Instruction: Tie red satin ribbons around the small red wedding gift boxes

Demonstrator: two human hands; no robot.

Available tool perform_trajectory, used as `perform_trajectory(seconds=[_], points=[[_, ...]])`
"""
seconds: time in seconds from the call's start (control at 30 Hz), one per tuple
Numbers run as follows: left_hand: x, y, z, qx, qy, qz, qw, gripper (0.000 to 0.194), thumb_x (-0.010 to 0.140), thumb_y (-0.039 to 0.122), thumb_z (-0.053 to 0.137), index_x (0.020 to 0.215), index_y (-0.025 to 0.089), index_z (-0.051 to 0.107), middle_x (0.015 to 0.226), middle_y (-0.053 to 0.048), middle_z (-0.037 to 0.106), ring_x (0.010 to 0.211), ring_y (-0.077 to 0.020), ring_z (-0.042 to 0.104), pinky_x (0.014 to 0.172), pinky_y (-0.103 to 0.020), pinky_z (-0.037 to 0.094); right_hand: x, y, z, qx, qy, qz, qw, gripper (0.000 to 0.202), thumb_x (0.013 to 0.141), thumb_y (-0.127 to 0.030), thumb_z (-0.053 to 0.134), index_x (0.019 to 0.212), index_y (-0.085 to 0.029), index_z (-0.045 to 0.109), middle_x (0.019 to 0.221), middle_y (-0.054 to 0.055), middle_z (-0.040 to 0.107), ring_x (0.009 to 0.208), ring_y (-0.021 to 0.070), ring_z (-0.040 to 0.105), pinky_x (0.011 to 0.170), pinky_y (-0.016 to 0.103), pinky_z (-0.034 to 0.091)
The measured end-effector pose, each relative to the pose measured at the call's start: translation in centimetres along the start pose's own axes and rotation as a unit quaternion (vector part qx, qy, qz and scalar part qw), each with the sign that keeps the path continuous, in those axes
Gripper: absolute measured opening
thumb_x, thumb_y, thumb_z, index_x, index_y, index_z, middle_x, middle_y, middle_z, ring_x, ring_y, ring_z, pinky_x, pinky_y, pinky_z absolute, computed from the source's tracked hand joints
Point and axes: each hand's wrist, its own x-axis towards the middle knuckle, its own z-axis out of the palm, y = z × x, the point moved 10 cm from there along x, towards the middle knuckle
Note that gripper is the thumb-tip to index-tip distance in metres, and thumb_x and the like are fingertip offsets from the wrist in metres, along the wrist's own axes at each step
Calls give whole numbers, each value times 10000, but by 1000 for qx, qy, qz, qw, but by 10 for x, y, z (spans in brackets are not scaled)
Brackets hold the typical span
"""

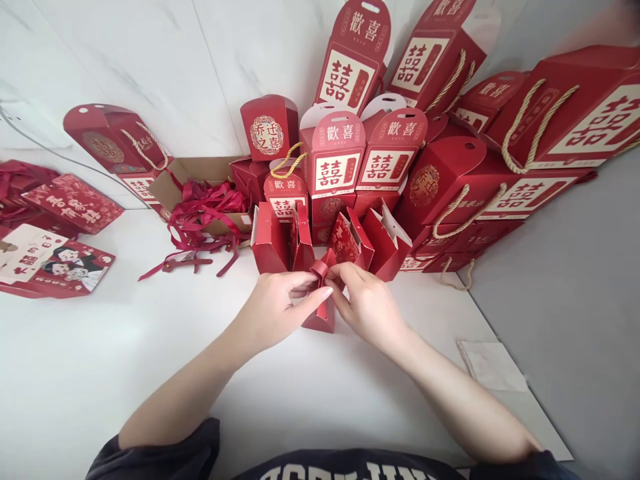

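Note:
A red ribbon (320,269) forms a loop between my two hands, above a small red paper gift box (320,324) on the white table. My left hand (281,303) pinches the ribbon from the left, thumb stretched across the front of it. From the right, my right hand (364,300) grips the ribbon with bent fingers. Both hands cover most of the box's upper part. Just behind them stand several red gift boxes, one at the left (271,237) and a white-lined one at the right (385,243).
A cardboard box (195,170) full of dark red ribbons (213,203) stands at the back left. Stacked red boxes with rope handles (450,180) line the back right. Printed red boxes (65,260) lie far left. A white tissue packet (493,365) lies at the right.

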Motion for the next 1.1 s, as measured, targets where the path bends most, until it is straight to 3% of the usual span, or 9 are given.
perform_trajectory(seconds=[0.13, 0.3, 0.47, 0.53, 0.6, 0.7, 0.87, 1.0, 1.1], points=[[1, -6, -5, 57, 24, -15, 998, 373, 943, 358, 457, 630, 156, 463, 556, 43, 309, 516, -77, 256, 482, -234, 219, -1, -2, 1, 4, 20, -8, 1000, 84, 945, -187, 460, 899, -190, 530, 859, 42, 660, 700, 173, 617, 630, 285, 451], [2, -10, -4, 67, 15, -15, 997, 256, 913, 270, 477, 688, 167, 543, 567, 45, 346, 510, -74, 283, 480, -224, 234, -2, 0, -1, 37, 31, 9, 999, 75, 927, -203, 484, 886, -197, 546, 826, 27, 672, 669, 156, 612, 604, 262, 451], [1, -10, -3, 30, 5, -23, 999, 294, 932, 320, 455, 686, 169, 511, 569, 47, 314, 507, -76, 287, 463, -227, 222, -5, 7, -1, 53, 56, 64, 995, 71, 884, -254, 548, 832, -212, 569, 613, -41, 616, 517, 118, 545, 538, 234, 410], [1, -8, -2, 36, -1, -18, 999, 292, 934, 310, 451, 686, 169, 514, 569, 46, 364, 510, -78, 338, 462, -221, 249, -7, 13, 1, 66, 62, 99, 991, 82, 866, -278, 571, 810, -219, 578, 554, -66, 583, 461, 101, 498, 503, 222, 383], [1, -4, 1, 29, -15, -3, 999, 240, 925, 298, 472, 739, 175, 561, 632, 40, 507, 581, -91, 477, 502, -200, 342, -8, 16, 2, 79, 64, 120, 988, 90, 856, -293, 583, 802, -221, 591, 537, -74, 572, 447, 93, 481, 498, 216, 374], [1, 0, 0, 13, -1, 19, 1000, 156, 898, 301, 540, 837, 182, 621, 838, 19, 682, 805, -136, 639, 682, -194, 473, -8, 17, 1, 84, 65, 125, 986, 101, 857, -305, 582, 814, -219, 614, 520, -73, 559, 441, 94, 473, 496, 216, 365], [4, -8, -3, 41, 35, 20, 998, 164, 891, 286, 550, 836, 180, 662, 809, 12, 724, 745, -151, 672, 653, -211, 495, -6, 13, 1, 133, 13, 119, 984, 144, 903, -302, 551, 860, -218, 659, 543, -62, 620, 472, 101, 539, 542, 221, 415], [8, -10, -10, 53, 67, 25, 996, 176, 878, 271, 558, 856, 171, 701, 832, -10, 748, 748, -173, 681, 664, -232, 503, -3, 6, -3, 112, -32, 87, 989, 142, 918, -303, 548, 956, -238, 668, 623, -49, 659, 513, 119, 560, 541, 247, 420], [10, -9, -11, 49, 62, 29, 996, 193, 881, 247, 545, 911, 170, 719, 865, -16, 756, 790, -184, 689, 686, -239, 506, 1, 1, -14, 69, -6, 28, 997, 184, 883, -327, 620, 1037, -229, 641, 829, 17, 686, 727, 173, 618, 647, 289, 465]])
